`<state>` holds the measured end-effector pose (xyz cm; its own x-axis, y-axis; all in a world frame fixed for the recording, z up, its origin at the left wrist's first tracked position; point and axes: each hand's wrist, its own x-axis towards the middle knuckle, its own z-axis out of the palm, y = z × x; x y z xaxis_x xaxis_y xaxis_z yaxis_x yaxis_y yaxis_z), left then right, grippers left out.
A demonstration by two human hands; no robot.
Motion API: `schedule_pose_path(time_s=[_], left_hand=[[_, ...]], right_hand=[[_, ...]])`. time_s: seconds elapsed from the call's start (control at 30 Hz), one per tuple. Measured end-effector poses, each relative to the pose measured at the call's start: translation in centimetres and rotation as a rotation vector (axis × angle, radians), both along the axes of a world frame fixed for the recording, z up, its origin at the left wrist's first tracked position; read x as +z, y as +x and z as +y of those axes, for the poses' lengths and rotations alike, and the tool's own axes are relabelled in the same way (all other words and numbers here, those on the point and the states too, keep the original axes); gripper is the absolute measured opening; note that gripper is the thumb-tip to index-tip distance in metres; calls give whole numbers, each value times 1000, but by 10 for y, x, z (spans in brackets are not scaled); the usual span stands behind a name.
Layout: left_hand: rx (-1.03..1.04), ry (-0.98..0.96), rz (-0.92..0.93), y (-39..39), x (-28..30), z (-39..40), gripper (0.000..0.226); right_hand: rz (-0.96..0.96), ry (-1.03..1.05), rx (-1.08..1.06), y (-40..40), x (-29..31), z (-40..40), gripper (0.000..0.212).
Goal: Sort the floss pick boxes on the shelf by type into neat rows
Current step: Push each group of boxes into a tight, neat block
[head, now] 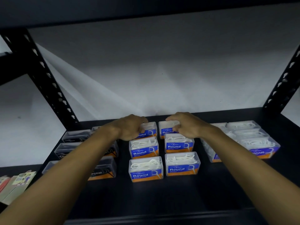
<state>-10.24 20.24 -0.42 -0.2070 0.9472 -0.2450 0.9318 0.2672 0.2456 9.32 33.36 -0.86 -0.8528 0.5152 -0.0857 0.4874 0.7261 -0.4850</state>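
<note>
The black shelf (162, 197) carries three groups of boxes by type: dark charcoal boxes (103, 169) left of the Round boxes (146, 169), white ones (253, 143) right. Each hand grips a rear Round box, left hand (131, 127) and right hand (185, 125), likely squaring the rows. The forearms hide several labels.

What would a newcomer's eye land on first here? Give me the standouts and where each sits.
The two bare arms reaching in: the left hand and right hand each grip a rear Round box mid-shelf. Before them sit four more blue-and-orange Round boxes in two neat columns. Dark charcoal boxes lie at left, clear Smooth boxes at right, on the black shelf.
</note>
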Motion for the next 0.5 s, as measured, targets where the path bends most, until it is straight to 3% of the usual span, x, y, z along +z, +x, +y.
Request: schedule_pose_path(time_s=[0.33, 0.5], left_hand=[[-42, -3, 32, 1, -3, 5, 40], [-26, 25, 100, 3, 1, -2, 61]], right_hand=[[-2, 20, -12, -2, -3, -3, 47], [-3, 18, -26, 1, -3, -1, 56]])
